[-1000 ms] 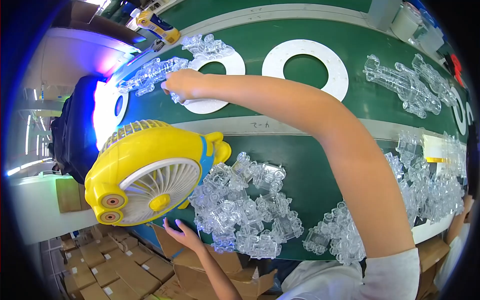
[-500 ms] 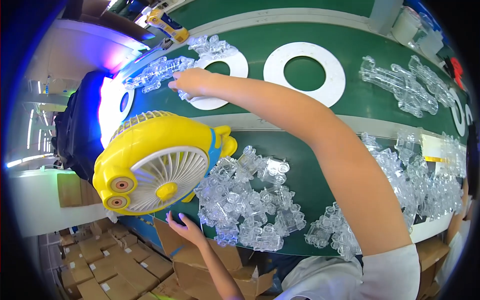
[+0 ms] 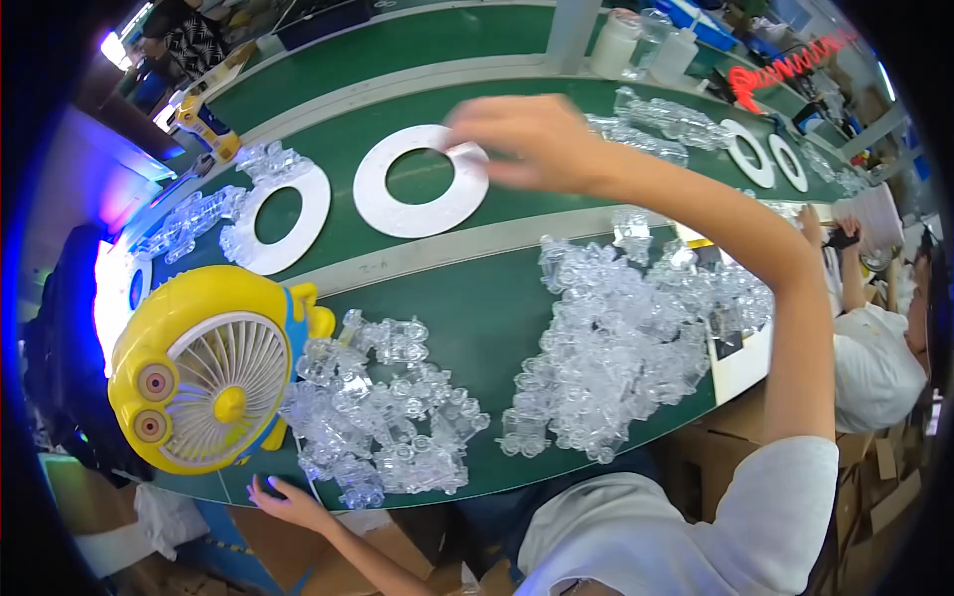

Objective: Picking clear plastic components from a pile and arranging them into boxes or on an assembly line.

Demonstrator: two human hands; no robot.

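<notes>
My right hand [image 3: 532, 144] is raised over the green belt, by the right edge of a flat white ring [image 3: 373, 204]. Its fingers are smeared by motion, so I cannot make out whether they hold anything. Low on the left, my left hand [image 3: 288, 504] is open, fingers apart, at the table's front edge below a yellow cartoon-shaped fan [image 3: 129, 358]. Between the hands lie a pile of clear, toy-car-shaped plastic pieces [image 3: 397, 427] and a larger pile of clear pieces [image 3: 616, 348]. Another white ring [image 3: 316, 204] has clear pieces [image 3: 270, 164] against its rim.
Beyond my right hand are more clear pieces [image 3: 676, 121] and two white rings [image 3: 747, 154]. A yellow bottle [image 3: 207, 127] stands at the far left. White containers [image 3: 616, 45] and a red coiled hose [image 3: 765, 77] are far right. Another person [image 3: 874, 363] sits at right.
My right hand has left the clear pieces at the left ring and swung right across the belt. The view has turned right, bringing the other person into sight. My left hand stays by the fan.
</notes>
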